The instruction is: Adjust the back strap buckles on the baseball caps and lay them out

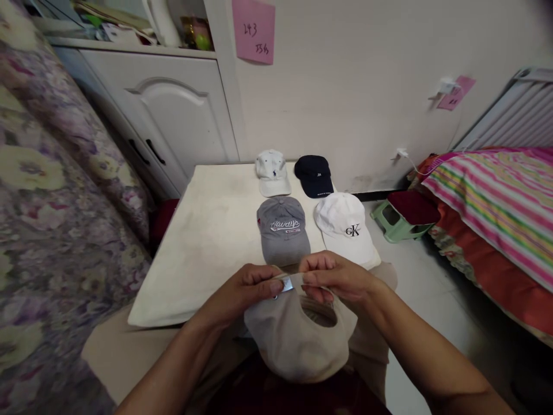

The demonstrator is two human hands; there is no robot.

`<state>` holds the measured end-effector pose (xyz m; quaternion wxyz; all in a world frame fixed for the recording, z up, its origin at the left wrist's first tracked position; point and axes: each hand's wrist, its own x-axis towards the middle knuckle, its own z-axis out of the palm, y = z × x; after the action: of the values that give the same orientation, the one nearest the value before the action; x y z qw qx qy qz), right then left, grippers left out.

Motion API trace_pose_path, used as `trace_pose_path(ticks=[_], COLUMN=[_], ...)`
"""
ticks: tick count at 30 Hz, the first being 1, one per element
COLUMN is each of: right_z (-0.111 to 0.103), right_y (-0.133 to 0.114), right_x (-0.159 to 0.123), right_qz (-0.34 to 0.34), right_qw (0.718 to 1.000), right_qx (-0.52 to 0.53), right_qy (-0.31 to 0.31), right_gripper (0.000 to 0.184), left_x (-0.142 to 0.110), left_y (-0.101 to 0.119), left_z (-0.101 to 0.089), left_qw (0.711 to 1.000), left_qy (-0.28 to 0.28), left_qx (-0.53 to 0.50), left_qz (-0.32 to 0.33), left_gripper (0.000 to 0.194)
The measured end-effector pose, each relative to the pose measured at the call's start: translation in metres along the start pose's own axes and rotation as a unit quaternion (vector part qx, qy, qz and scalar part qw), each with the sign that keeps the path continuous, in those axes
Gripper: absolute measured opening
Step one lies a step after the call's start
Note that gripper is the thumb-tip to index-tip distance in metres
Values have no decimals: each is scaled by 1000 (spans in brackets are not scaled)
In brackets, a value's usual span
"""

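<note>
A beige baseball cap (302, 346) is held over my lap, its back opening turned up toward me. My left hand (253, 288) pinches the adjuster strap beside a small shiny metal buckle (287, 283). On the other side of the buckle, my right hand (334, 276) grips the same strap, some fingers reaching behind it. Just beyond my hands lies a grey cap (283, 230) with white lettering. To its right rests a white cap (345, 225) with a black CK logo. Farther back sit a pale cap (273, 173) and a dark navy cap (314, 174).
The caps rest on a low cream-covered table (194, 242) against the wall. A white cabinet (159, 104) and a floral curtain (73, 259) stand left. At right are a green stool (397, 230) and a bed with a striped cover (510, 202).
</note>
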<state>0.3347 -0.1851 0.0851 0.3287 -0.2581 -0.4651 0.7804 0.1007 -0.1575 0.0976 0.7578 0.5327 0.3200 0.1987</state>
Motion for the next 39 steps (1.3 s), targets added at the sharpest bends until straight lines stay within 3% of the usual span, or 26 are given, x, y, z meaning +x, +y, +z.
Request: trace_pose_path(ticks=[3,9,13,18,25,31,35,39], right_z=[-8,-14,-9,-4,-6,-29,-38,-38], right_y=[-2,-20,-35,-40,-35,-21,-5,3], right_x=[-3,-14,-10,3,12,13,22,35], right_qz=[-6,-58,-79,-80,-90,-97,-139,-149], right_qw=[999,998,997,996,991,984,968,958], right_qx=[24,26,14,29,102,147,200,234], right_qy=[-30,-27,-16,-40,-3,-20,59,78], right_gripper=[29,30,27,25,29,40,30,29], left_x=[3,5,3,0,8,12,12,13], left_y=[0,6,18,28,12,11,-1,-31], left_z=[-5,-11,-12,-12,-10,-10,-32,-64], left_qw=[999,991,983,980,964,937,931,926], left_qy=[7,-11,-60,-122,-72,9,34,22], left_qx=[-46,-127,-168,-155,-243,-328,-346,-347], left_qz=[10,45,30,16,77,119,109,147], left_gripper=[35,34,30,39,27,21,22,30])
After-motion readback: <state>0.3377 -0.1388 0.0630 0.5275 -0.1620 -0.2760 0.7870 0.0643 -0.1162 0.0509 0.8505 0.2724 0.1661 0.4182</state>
